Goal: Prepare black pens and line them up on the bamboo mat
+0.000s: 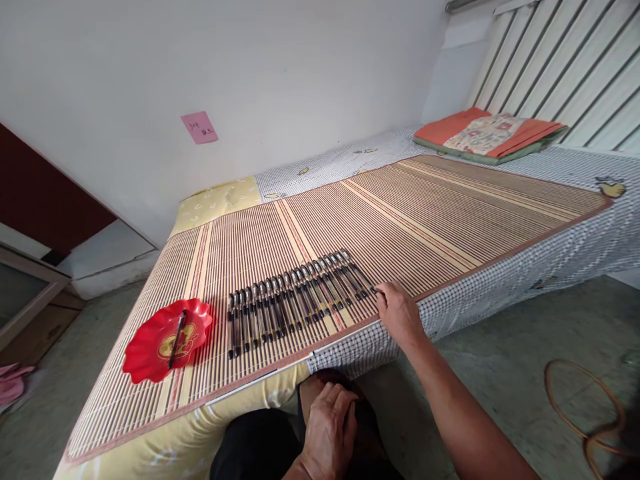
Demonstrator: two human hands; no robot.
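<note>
Reaching forward over the striped bamboo mat, the right hand lies knuckles-up with its fingertips touching the nearest end of the row of black-capped clear pens; whether the fingers pinch a pen cannot be told. The row stretches away to that hand's left. Beyond its far end, well apart from the hand, a red scalloped plastic dish holds one black pen. The left hand rests flat, fingers loosely together, on the dark-trousered lap, holding nothing.

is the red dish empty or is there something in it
Not empty: one dark pen lies inside the red dish.
</note>
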